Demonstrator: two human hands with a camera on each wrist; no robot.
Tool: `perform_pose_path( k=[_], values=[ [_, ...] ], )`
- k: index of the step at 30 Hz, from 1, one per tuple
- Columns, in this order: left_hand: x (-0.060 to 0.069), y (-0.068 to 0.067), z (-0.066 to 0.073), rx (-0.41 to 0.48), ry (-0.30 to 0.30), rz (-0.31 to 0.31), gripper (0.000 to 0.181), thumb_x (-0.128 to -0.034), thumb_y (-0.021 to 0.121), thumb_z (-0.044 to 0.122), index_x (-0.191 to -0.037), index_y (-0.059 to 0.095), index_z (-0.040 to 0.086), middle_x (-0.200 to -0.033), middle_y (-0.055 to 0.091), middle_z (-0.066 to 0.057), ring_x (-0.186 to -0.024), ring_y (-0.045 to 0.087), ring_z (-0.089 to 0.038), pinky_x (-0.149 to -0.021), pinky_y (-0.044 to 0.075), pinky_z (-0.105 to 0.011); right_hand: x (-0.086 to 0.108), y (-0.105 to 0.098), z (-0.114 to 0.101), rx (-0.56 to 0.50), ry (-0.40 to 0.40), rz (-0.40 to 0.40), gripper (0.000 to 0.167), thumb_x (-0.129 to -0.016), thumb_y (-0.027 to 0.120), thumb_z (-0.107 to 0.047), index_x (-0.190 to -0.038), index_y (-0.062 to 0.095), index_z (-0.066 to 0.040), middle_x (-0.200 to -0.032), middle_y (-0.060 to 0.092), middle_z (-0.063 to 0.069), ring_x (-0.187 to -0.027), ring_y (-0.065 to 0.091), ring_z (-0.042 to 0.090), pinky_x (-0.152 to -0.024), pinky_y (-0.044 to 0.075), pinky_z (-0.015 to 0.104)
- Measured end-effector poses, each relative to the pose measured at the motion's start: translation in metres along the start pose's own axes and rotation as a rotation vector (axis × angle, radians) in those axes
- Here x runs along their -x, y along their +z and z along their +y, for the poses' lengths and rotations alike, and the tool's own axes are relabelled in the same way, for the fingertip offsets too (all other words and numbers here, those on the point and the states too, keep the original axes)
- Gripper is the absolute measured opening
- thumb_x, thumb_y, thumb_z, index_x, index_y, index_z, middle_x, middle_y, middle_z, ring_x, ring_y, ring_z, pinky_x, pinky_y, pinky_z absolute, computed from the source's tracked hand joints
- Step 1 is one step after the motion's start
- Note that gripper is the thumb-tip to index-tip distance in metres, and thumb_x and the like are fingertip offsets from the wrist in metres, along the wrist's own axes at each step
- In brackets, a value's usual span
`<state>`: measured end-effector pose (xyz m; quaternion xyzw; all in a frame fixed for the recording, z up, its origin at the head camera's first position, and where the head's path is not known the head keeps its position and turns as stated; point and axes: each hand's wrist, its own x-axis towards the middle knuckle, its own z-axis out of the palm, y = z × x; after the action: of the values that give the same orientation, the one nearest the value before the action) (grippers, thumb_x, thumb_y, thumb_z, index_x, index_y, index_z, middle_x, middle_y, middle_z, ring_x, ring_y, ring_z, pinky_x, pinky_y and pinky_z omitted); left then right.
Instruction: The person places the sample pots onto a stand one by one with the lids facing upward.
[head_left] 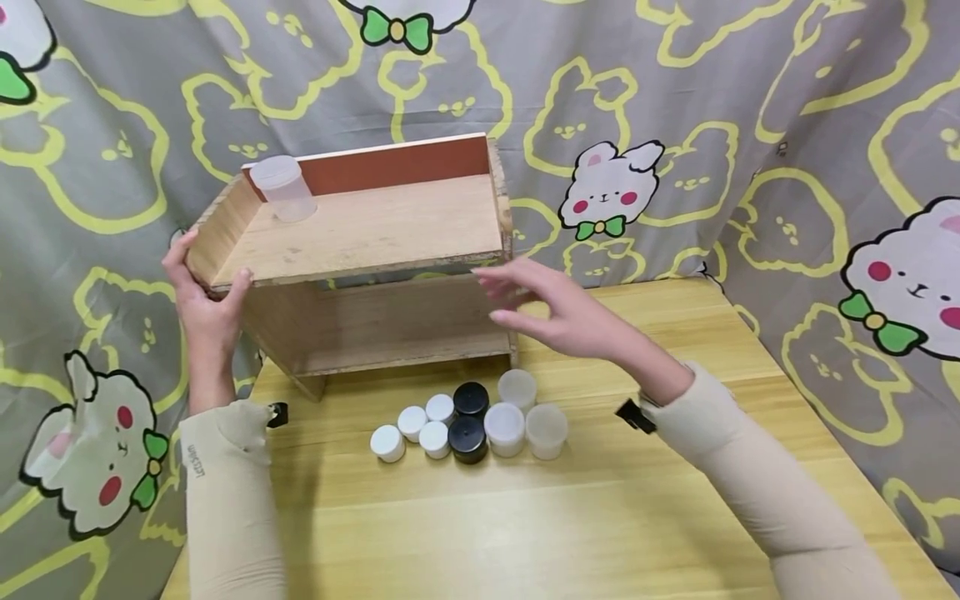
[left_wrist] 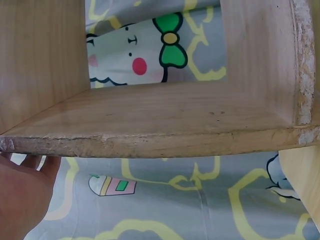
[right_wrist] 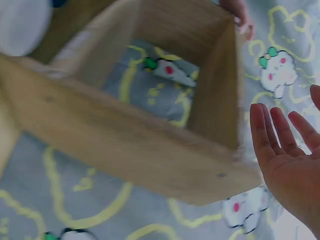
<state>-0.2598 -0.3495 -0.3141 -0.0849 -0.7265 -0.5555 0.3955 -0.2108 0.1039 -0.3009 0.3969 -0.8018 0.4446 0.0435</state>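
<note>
A small two-tier wooden shelf [head_left: 375,237] with a brown back strip stands on the table. My left hand [head_left: 206,312] grips its left upper corner, thumb at the front edge and fingers round the side. In the left wrist view, fingers of that hand [left_wrist: 25,195] show at the end of a board. Beside the shelf's right front corner hovers my right hand [head_left: 558,308], its fingers spread and holding nothing. The right wrist view shows this hand [right_wrist: 290,165] apart from the wood. On the top board, toward the left, a translucent lidded jar [head_left: 285,190] stands upright.
In front of the shelf sit several small white-lidded jars [head_left: 387,443], two black-lidded jars [head_left: 468,438] and three translucent jars [head_left: 547,430], grouped closely on the wooden table [head_left: 600,517]. A patterned grey curtain [head_left: 465,92] hangs behind and at both sides.
</note>
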Motion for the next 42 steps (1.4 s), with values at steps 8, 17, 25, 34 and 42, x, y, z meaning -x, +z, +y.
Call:
perform_pose_path(
  k=[8,17,25,34,42],
  values=[
    [0.000,0.000,0.001,-0.007,0.002,-0.006,0.070,-0.0825,0.071,0.016,-0.147,0.044,0.019,-0.158,0.040,-0.002,-0.130,0.044,-0.020,-0.107,0.031,-0.028,0.067,0.021,0.060,-0.028,0.121,0.003,0.049,-0.101,0.067,-0.017,-0.148,0.055,-0.014,-0.135,0.063,0.009,-0.118,0.066,0.027,-0.100,0.054,0.045],
    [-0.005,-0.002,-0.010,-0.020,0.000,-0.018,0.072,-0.0830,0.073,0.017,-0.149,0.043,0.021,-0.158,0.039,-0.001,-0.131,0.043,-0.020,-0.107,0.031,-0.030,0.123,0.051,0.111,-0.087,0.270,-0.036,0.051,-0.099,0.069,-0.019,-0.147,0.055,-0.010,-0.137,0.061,0.016,-0.121,0.064,0.038,-0.102,0.051,0.052],
    [-0.011,-0.007,-0.030,-0.030,-0.007,-0.006,0.073,-0.0825,0.073,0.017,-0.149,0.043,0.023,-0.157,0.040,0.000,-0.130,0.044,-0.020,-0.106,0.031,-0.030,0.140,0.065,0.125,-0.180,0.341,-0.134,0.066,-0.096,0.073,-0.020,-0.152,0.044,0.000,-0.147,0.048,0.029,-0.130,0.054,0.050,-0.105,0.047,0.058],
    [-0.001,-0.005,-0.005,-0.042,-0.012,-0.003,0.072,-0.0829,0.072,0.018,-0.149,0.043,0.022,-0.158,0.040,0.000,-0.130,0.044,-0.019,-0.106,0.031,-0.030,0.141,0.081,0.133,-0.242,0.405,-0.210,0.072,-0.089,0.082,-0.021,-0.147,0.045,0.001,-0.150,0.047,0.024,-0.132,0.053,0.044,-0.108,0.046,0.054],
    [-0.011,-0.010,-0.033,-0.056,-0.034,-0.006,0.074,-0.0832,0.074,0.019,-0.149,0.042,0.029,-0.160,0.039,0.003,-0.131,0.044,-0.018,-0.107,0.031,-0.029,0.141,0.087,0.134,-0.224,0.432,-0.224,0.063,-0.087,0.084,-0.021,-0.141,0.053,-0.008,-0.138,0.057,0.014,-0.123,0.059,0.035,-0.101,0.053,0.041]
  ],
)
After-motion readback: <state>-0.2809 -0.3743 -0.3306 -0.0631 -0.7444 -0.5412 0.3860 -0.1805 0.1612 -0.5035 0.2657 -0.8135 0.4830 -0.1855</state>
